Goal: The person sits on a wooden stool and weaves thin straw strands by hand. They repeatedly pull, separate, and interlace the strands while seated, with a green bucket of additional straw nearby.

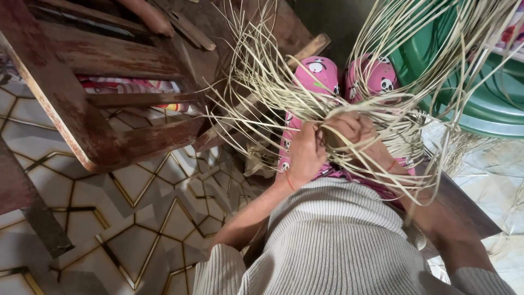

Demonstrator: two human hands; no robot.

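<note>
a bundle of pale cane strips (327,104) is gathered over the lap, above the two knees in pink patterned trousers (319,74), with the left hand (305,153) closed round the strips at the gathering point and the right hand (349,128) curled tight on them just beside it, touching. the work is judged best done if the crossing is kept pinched firmly and the loose ends are held fanned apart so that none is kinked. two hands are counted, one wooden chair (98,109) at the left, one green basin (486,98) at the right, and strips too many to be counted.
</note>
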